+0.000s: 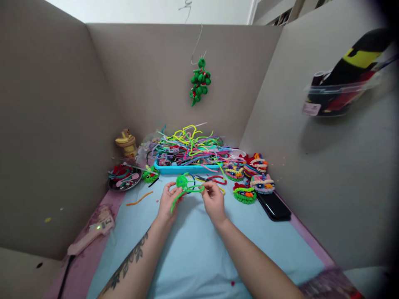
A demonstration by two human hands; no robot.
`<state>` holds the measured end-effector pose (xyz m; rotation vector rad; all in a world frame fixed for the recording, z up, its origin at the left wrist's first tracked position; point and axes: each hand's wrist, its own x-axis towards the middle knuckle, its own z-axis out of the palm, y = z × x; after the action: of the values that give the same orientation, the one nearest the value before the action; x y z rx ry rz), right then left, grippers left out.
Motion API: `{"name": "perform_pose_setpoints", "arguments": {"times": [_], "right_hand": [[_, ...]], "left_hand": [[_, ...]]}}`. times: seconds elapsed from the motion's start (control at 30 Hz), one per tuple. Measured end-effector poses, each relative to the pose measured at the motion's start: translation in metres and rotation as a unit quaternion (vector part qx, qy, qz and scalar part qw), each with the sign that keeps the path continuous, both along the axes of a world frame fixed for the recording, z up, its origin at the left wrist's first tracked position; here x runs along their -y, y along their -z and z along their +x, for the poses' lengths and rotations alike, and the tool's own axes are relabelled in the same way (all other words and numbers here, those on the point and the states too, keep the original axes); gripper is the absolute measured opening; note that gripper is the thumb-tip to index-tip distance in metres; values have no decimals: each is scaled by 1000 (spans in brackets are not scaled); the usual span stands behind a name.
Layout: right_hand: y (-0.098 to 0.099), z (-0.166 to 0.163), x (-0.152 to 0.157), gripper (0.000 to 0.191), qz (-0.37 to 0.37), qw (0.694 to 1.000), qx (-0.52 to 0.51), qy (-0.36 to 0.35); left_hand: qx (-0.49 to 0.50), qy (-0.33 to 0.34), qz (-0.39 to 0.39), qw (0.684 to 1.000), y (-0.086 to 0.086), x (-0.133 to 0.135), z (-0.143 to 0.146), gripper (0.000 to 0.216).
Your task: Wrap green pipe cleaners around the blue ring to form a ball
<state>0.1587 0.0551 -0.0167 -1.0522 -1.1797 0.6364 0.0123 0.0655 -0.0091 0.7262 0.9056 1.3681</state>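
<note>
Above the blue cloth, my left hand [170,200] is closed on a green pipe-cleaner disc [181,181], a round coiled piece with loose green stems. One green stem hangs down past my left fingers. My right hand [213,200] pinches the end of another green pipe-cleaner stem [195,189], which runs across from the disc. Just behind my hands lie scissors [216,180] with red handles, partly covered. An orange pipe cleaner [139,198] lies on the cloth to the left of my left hand.
A blue tray [190,169] heaped with coloured pipe cleaners stands at the back. Finished pipe-cleaner pieces [245,193] and a black phone [274,206] sit to the right. At left are a metal plate [134,182] and a pink glue gun [93,234]. Grey panels enclose three sides.
</note>
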Motion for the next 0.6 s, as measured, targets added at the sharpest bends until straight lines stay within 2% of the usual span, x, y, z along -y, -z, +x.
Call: {"name": "perform_pose_setpoints", "arguments": {"times": [0.17,0.4,0.5,0.6], "right_hand": [[0,-1,-5,14,-37,993,-71,-87],[-3,-3,-2,16,-82,986,29,-142],[0,-8,-1,14,-86,988,29,-123],[5,-13,-3,26,-96,990,-60,-80]], "left_hand": [[12,27,2,1000,4,0,2,55],[17,37,9,999,2,3,5,51],[23,10,21,999,2,1,5,48],[21,-43,33,998,4,-3,2,46]]}}
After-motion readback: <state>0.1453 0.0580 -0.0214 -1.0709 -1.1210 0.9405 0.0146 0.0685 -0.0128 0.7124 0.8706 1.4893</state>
